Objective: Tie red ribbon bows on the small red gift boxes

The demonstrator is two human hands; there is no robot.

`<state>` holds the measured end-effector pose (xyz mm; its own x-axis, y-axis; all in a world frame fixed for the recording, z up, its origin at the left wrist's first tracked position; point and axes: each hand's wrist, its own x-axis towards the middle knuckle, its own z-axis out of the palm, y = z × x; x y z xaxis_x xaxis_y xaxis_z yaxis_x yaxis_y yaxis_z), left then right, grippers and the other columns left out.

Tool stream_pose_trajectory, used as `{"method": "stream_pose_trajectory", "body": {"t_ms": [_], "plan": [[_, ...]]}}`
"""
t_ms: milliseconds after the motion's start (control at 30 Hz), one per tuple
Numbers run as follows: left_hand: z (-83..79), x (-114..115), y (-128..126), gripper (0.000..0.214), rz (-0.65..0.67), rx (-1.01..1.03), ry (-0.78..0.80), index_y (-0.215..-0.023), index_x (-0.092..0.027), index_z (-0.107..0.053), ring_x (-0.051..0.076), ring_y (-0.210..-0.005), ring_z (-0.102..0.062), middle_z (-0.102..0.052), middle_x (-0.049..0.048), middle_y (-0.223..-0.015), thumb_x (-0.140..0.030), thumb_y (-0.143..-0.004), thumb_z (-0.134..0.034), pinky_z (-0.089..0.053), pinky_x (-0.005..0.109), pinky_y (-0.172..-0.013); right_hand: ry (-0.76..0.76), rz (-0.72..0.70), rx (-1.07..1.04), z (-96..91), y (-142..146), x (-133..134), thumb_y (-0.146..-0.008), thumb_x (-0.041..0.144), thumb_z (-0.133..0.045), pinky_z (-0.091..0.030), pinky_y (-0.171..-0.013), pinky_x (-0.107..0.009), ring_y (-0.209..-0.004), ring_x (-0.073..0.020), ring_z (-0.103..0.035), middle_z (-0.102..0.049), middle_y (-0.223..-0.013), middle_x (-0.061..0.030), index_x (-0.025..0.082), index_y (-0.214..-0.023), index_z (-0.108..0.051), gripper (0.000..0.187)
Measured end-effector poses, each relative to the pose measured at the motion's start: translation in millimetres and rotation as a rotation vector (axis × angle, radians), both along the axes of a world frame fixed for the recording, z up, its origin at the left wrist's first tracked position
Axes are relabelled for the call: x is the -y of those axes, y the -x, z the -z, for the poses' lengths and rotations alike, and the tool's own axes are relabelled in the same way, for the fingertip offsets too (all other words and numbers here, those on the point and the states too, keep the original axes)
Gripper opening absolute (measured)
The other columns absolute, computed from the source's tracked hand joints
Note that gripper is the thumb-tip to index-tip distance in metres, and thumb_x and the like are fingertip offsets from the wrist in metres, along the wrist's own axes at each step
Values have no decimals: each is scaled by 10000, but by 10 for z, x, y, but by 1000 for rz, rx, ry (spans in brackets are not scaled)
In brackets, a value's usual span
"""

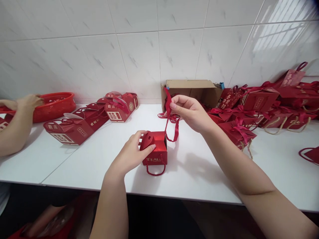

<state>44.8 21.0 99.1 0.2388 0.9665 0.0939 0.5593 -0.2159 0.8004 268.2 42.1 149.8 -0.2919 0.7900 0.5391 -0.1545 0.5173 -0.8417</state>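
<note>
A small red gift box (pixel 159 142) with gold characters and a red rope handle (pixel 156 174) stands on the white table in front of me. My left hand (pixel 134 149) grips its left side, the thumb over the top near a rounded flap with a hole. Above and to the right of the box, my right hand (pixel 188 109) pinches a red ribbon (pixel 168 103) between thumb and fingers. The ribbon hangs down in a loop beside the box's right edge.
An open cardboard box (pixel 190 83) with red ribbons stands against the tiled wall. Red gift boxes with bows (pixel 258 99) are piled at right; more red boxes (pixel 66 131) line the left. At far left another person's hand (pixel 31 101) reaches to a red basin (pixel 53 108).
</note>
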Motion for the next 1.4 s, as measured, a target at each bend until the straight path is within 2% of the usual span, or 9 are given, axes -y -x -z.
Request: {"method": "stream_pose_trajectory", "body": {"t_ms": [133, 233, 467, 800, 967, 1067, 1133, 1267, 1400], "plan": [[7, -8, 5, 485, 20, -31, 1, -1208, -290, -514, 272, -1082, -556, -538, 76, -1250, -438, -753, -599, -477, 381, -854, -35, 37, -45, -79, -47, 52, -823, 374, -616, -491, -718, -280, -701, -116, -581, -589, -740, 2, 193, -795, -561, 192], [19, -15, 8, 479, 22, -46, -5, -1216, -302, -512, 269, -1107, -544, -537, 73, -1256, -441, -764, -590, -465, 382, -879, -55, 123, -70, -147, -94, 105, -818, 401, -613, -500, -736, -287, -723, -119, -589, -593, -758, 2, 210, -785, -557, 201], [30, -27, 12, 482, 30, -31, -3, -1206, -285, -531, 268, -1091, -551, -551, 82, -1225, -434, -753, -599, -474, 388, -871, -71, 277, -100, -240, -163, 198, -833, 417, -587, -496, -672, -269, -746, -124, -595, -554, -743, 11, 228, -742, -521, 219], [9, -10, -17, 472, 22, 12, -11, -1178, -273, -554, 281, -1088, -558, -556, 82, -1237, -395, -726, -614, -484, 394, -865, -67, 290, -198, -307, -263, 230, -838, 378, -569, -469, -654, -276, -709, -122, -589, -528, -700, 25, 241, -748, -517, 172], [-1, 2, -77, 390, 33, 77, -2, -1108, -258, -573, 264, -1047, -588, -582, 69, -1213, -395, -744, -598, -529, 353, -771, 4, 190, -286, -337, -284, 239, -851, 319, -512, -426, -576, -269, -483, -77, -424, -347, -554, 52, 226, -689, -516, 186], [-17, 9, -102, 294, 25, 98, -2, -1004, -245, -580, 240, -1012, -605, -614, 54, -1148, -424, -770, -575, -536, 320, -717, 118, 131, -188, -311, -232, 213, -826, 321, -526, -337, -466, -257, -408, -65, -271, -245, -510, 67, 208, -618, -469, 243], [-24, 6, -102, 279, -10, 99, -27, -942, -233, -586, 228, -966, -618, -638, 52, -1084, -451, -769, -580, -531, 301, -679, 182, 96, -90, -268, -181, 189, -790, 303, -568, -293, -446, -251, -413, -65, -246, -256, -498, 69, 200, -606, -461, 236], [-19, -20, -77, 325, -93, 129, -75, -903, -201, -612, 215, -846, -632, -661, 64, -934, -488, -752, -598, -525, 310, -672, 219, 151, 190, -126, -55, 144, -776, 333, -595, -323, -497, -245, -502, -86, -388, -448, -553, 27, 179, -639, -520, 219], [-9, -40, -69, 397, -108, 284, 9, -983, -193, -582, 192, -762, -621, -628, 36, -823, -493, -726, -623, -555, 332, -645, 228, 266, 482, 55, 100, 89, -765, 378, -578, -360, -537, -247, -591, -112, -479, -560, -678, -9, 170, -702, -590, 218]]}}
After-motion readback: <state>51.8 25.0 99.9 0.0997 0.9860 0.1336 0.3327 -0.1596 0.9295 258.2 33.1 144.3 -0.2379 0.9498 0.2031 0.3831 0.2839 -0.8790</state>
